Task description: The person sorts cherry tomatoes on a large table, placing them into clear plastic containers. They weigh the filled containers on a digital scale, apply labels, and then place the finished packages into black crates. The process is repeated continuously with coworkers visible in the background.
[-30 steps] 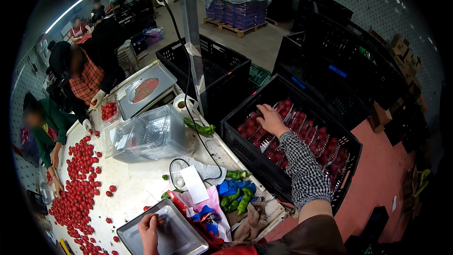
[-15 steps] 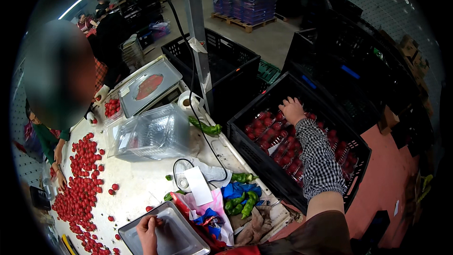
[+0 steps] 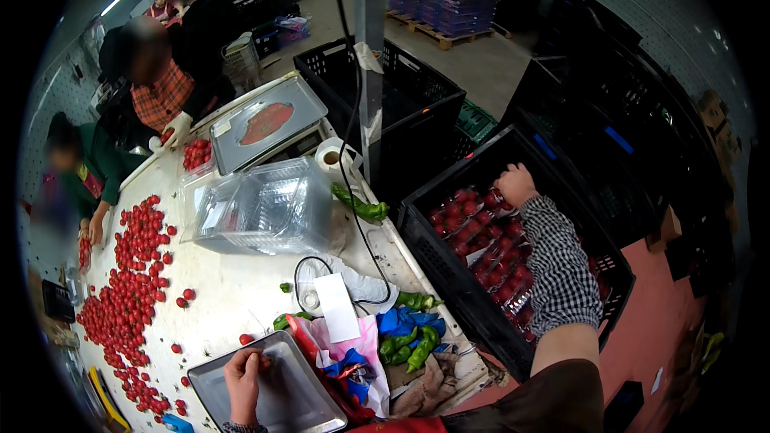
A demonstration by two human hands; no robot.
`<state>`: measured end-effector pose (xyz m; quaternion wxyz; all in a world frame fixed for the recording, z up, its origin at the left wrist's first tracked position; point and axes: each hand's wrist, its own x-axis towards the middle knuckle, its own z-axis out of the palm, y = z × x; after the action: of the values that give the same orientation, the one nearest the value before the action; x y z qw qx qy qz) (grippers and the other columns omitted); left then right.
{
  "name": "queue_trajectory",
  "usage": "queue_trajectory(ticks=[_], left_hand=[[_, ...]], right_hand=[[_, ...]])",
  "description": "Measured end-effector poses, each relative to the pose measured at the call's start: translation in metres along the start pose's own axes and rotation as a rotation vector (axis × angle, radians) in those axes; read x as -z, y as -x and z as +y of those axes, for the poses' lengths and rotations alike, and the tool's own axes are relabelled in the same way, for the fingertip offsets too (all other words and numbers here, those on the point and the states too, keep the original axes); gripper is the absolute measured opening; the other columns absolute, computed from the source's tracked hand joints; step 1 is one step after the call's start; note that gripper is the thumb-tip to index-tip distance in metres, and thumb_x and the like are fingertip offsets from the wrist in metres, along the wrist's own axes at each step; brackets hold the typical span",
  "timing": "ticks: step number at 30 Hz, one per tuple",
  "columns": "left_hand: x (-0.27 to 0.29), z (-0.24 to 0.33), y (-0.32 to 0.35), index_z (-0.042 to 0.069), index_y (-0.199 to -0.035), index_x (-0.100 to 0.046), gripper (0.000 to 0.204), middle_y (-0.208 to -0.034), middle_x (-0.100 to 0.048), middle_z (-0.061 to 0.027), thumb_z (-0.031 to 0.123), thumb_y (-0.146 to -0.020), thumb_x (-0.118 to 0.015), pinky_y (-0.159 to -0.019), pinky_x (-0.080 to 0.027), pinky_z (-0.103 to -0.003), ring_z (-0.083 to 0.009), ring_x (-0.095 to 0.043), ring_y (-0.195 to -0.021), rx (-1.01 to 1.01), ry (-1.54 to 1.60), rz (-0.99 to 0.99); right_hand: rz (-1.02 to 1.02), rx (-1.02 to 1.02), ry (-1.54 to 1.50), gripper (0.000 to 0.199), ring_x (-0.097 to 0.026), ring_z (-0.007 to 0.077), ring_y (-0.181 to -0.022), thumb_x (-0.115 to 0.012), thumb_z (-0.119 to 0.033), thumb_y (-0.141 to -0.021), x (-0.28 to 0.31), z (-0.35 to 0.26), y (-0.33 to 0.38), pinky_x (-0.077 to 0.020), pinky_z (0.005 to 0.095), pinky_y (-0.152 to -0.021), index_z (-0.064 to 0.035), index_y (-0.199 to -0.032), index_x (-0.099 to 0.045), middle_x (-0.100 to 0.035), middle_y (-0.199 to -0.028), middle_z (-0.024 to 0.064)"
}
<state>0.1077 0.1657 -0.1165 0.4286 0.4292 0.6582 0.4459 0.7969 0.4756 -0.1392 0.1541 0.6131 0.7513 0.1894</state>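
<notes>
My right hand (image 3: 516,184) reaches into a black plastic crate (image 3: 449,274), its fingers bent over the far end of a clear pack of cherry tomatoes (image 3: 481,220). The fingertips are partly hidden. More clear packs of red tomatoes lie under my checked sleeve. My left hand (image 3: 243,377) is held over a shallow metal tray (image 3: 293,397), thumb and fingers pressed together; whatever they hold, if anything, cannot be made out. Many loose cherry tomatoes (image 3: 132,289) are spread over the white table (image 3: 220,297) to the left.
Stacked clear containers (image 3: 269,208), a scale (image 3: 269,124), a tape roll (image 3: 329,156) and green peppers (image 3: 421,349) sit on the table. A metal post (image 3: 370,72) with a hanging black cable rises behind. Two people work at the far left. Dark crates (image 3: 593,128) stand right.
The view has shifted, moving the table and crate within it. My right hand stays at the packs, its fingers now more bent. My left hand remains over the tray with fingers together.
</notes>
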Motion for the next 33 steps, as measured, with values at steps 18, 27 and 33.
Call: queue_trajectory(ticks=[18, 27, 33], left_hand=[[0.058, 0.010, 0.048, -0.005, -0.116, -0.071, 0.025, -0.100, -0.076, -0.0095, 0.016, -0.105, -0.062, -0.086, -0.057, -0.028, -0.0141, -0.073, -0.094, 0.009, -0.021, -0.025], [0.109, -0.019, 0.097, -0.006, -0.114, -0.071, 0.025, -0.099, -0.076, -0.0101, 0.015, -0.106, -0.061, -0.084, -0.057, -0.029, -0.0144, -0.072, -0.092, -0.069, 0.125, 0.037], [0.157, -0.021, 0.126, -0.007, -0.111, -0.070, 0.024, -0.097, -0.076, -0.0108, 0.014, -0.106, -0.060, -0.084, -0.058, -0.030, -0.0158, -0.074, -0.091, -0.082, 0.115, 0.096]], right_hand=[[0.274, -0.226, -0.601, 0.040, -0.068, 0.0400, -0.115, -0.053, 0.007, -0.088, -0.014, 0.031, -0.003, -0.0540, 0.0454, -0.101, 0.0026, -0.124, -0.070, -0.072, -0.121, 0.0242], [0.398, 0.032, -1.370, 0.023, -0.069, 0.0163, -0.094, -0.051, -0.002, -0.106, 0.212, -0.199, 0.066, -0.0553, 0.0311, -0.085, 0.0039, -0.117, -0.071, -0.074, -0.102, 0.0098], [0.723, 0.277, -1.116, 0.029, -0.068, 0.0360, -0.107, -0.056, 0.008, -0.091, 0.329, -0.354, 0.073, -0.0538, 0.0405, -0.095, 0.0054, -0.116, -0.070, -0.071, -0.118, 0.0202]])
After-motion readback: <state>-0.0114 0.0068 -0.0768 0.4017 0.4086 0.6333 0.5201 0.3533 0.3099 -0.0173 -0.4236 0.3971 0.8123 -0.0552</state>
